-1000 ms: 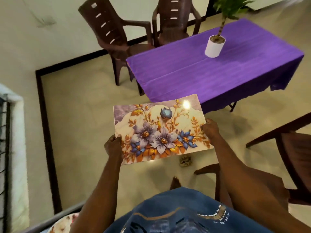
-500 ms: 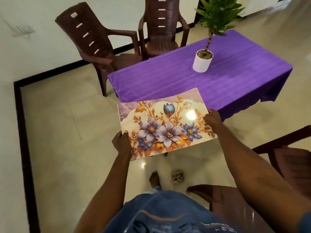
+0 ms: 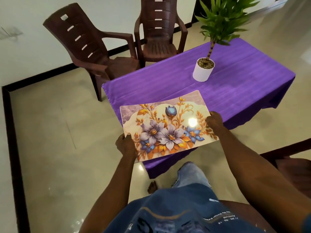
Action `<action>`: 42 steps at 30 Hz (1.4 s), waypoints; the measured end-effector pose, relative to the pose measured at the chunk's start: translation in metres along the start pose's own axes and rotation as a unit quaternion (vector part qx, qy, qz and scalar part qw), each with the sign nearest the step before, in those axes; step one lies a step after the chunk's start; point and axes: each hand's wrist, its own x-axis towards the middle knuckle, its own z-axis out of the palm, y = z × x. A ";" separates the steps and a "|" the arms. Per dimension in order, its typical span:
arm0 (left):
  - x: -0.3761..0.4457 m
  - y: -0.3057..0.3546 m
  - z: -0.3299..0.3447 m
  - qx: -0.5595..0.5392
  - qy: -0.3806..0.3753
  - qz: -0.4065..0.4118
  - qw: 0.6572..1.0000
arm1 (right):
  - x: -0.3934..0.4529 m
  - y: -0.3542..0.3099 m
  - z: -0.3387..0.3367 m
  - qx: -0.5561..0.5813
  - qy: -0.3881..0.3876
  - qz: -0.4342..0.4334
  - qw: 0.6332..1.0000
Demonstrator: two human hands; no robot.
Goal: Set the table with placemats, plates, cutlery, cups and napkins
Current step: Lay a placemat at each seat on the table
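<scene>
Purple cloth covers the low rectangular table, the landmark. Pale print on the person's blue shirt is too small to read. Since a second ago, the glossy rectangular floral placemat has come forward from over the floor to overlap the table's near corner. Left hand and right hand, arms outstretched, grip its short edges, fingers curled.

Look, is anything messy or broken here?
Nothing stands out. The placemat is held flat by the left hand and right hand above the table corner. The potted plant stands upright.
</scene>
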 end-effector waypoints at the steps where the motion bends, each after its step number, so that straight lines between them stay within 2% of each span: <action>1: -0.001 0.002 0.004 0.003 0.002 -0.004 1.000 | 0.005 -0.001 0.000 -0.006 0.001 0.000 1.000; 7: -0.003 0.003 0.034 0.036 0.030 0.003 0.999 | 0.047 -0.008 -0.004 -0.011 -0.019 -0.011 1.000; 15: -0.020 0.001 0.084 0.034 0.131 -0.005 0.991 | 0.127 -0.016 0.004 -0.013 -0.099 -0.057 0.993; 27: -0.051 -0.036 0.121 0.017 0.173 -0.057 0.983 | 0.185 0.003 -0.017 -0.010 -0.211 -0.047 0.976; 31: -0.047 -0.034 0.116 0.036 0.169 -0.059 0.983 | 0.189 0.002 -0.012 -0.024 -0.203 -0.047 0.978; 38: -0.043 -0.033 0.117 0.095 0.151 -0.049 0.983 | 0.184 0.006 -0.009 -0.081 -0.125 -0.075 0.986; 42: -0.037 -0.040 0.117 0.131 0.160 -0.049 0.977 | 0.179 0.003 -0.010 -0.118 -0.106 -0.079 0.984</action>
